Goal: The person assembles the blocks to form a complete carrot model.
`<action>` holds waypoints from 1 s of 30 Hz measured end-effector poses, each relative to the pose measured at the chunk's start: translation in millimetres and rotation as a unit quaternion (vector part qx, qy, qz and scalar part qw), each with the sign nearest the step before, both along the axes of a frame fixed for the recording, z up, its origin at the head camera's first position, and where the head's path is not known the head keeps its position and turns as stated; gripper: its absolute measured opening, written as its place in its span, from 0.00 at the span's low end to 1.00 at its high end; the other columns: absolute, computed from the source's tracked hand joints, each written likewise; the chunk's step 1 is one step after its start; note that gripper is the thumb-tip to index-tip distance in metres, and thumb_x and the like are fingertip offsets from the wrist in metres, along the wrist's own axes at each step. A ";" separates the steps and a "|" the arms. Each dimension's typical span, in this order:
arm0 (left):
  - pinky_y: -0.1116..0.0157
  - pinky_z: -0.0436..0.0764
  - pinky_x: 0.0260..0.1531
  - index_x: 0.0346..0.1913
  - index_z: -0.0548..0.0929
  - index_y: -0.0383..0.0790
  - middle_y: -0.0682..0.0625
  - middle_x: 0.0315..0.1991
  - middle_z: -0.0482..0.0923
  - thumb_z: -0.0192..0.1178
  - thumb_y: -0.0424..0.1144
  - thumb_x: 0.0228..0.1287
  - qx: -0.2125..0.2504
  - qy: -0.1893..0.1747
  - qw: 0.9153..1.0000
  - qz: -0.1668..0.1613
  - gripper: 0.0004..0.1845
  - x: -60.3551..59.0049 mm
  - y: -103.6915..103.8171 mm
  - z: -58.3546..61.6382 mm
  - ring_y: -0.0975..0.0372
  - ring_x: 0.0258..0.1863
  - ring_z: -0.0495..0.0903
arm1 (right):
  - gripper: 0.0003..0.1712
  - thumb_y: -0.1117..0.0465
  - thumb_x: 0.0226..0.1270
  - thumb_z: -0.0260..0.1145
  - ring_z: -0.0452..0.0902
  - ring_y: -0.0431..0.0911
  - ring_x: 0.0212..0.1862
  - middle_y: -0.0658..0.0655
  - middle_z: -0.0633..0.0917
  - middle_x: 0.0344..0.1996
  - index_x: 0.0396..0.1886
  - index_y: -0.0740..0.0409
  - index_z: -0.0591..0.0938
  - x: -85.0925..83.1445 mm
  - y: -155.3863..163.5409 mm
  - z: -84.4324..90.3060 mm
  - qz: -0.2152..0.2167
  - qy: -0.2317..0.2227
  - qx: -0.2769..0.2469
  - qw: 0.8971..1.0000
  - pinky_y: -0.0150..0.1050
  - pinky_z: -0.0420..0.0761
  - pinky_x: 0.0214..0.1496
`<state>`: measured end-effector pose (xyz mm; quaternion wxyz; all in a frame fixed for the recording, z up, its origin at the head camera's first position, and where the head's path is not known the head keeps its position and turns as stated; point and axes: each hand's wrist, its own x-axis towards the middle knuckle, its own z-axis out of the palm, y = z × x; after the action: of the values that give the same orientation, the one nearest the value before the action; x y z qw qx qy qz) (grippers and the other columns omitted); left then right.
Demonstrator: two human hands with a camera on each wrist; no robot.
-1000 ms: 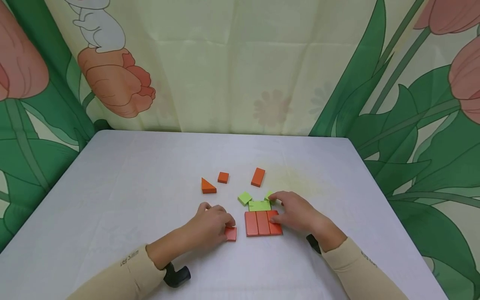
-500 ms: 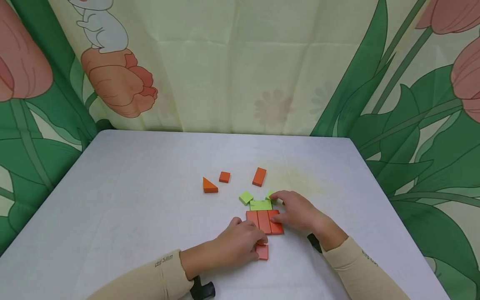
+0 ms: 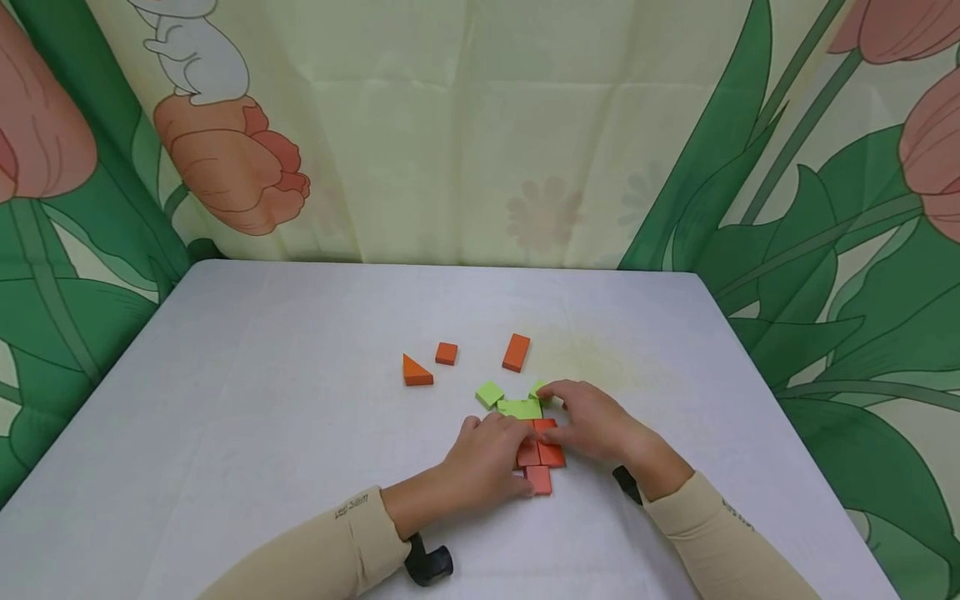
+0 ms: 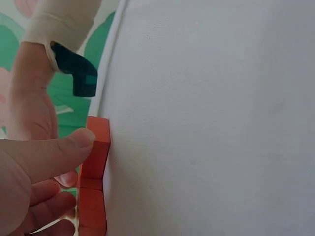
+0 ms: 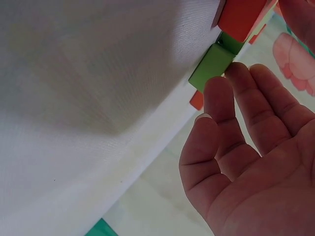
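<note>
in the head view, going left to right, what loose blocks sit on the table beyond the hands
orange triangle block → small orange square block → light green square block → orange rectangular block

White-clothed table (image 3: 262, 375), pale curtain backdrop (image 3: 465, 150) printed with pink tulips, green leaves, a grey rabbit, soft even light

Soft, even light fills the head view, bright without glare, and the hands (image 3: 540, 450) cast only faint shadows on the white table (image 3: 300, 400). Straight lines bow slightly toward that view's edges. Both wrist views are sharp on the cloth weave, with a broad soft shadow across the right wrist's table (image 5: 88, 98) and nearby fingers (image 5: 221, 123) slightly soft.
</note>
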<state>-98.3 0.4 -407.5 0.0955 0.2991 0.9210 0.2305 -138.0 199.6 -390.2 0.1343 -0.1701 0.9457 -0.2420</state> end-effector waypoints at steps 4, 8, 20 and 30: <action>0.59 0.66 0.42 0.54 0.80 0.48 0.60 0.41 0.75 0.78 0.47 0.52 0.013 -0.003 1.000 0.000 0.27 0.3 0.4 0.9 0.64 0.47 0.71 | 0.30 0.58 0.60 0.76 0.77 0.52 0.53 0.55 0.81 0.57 0.61 0.61 0.79 0.3 0.0 1.2 0.001 0.002 0.000 1.000 0.51 0.77 0.56; 0.60 0.65 0.41 0.55 0.80 0.48 0.61 0.40 0.75 0.78 0.47 0.52 0.014 0.000 1.000 0.003 0.27 1.3 1.2 0.9 0.64 0.47 0.71 | 0.30 0.58 0.60 0.76 0.77 0.52 0.54 0.55 0.81 0.57 0.61 0.61 0.79 0.6 -0.8 2.5 0.000 0.001 -0.001 1.000 0.51 0.77 0.57; 0.58 0.67 0.44 0.54 0.80 0.46 0.60 0.41 0.76 0.78 0.49 0.52 0.041 -0.024 0.999 0.016 0.27 -5.6 -3.8 3.4 0.66 0.46 0.73 | 0.30 0.59 0.59 0.76 0.77 0.53 0.53 0.56 0.81 0.56 0.60 0.61 0.79 1.4 -1.1 3.2 -0.003 -0.003 -0.002 1.000 0.51 0.78 0.55; 0.54 0.73 0.61 0.66 0.76 0.37 0.47 0.62 0.77 0.73 0.41 0.60 0.065 -0.027 0.996 0.062 0.32 -71.4 -57.3 28.5 0.53 0.61 0.75 | 0.31 0.59 0.59 0.77 0.76 0.51 0.54 0.54 0.80 0.57 0.62 0.58 0.79 1.8 -4.1 3.2 -0.021 -0.022 0.015 0.999 0.50 0.77 0.57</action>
<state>-169.7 -56.9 -378.9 0.0860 0.2410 0.9178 0.3034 -136.2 195.5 -387.0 0.1527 -0.1431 0.9494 -0.2343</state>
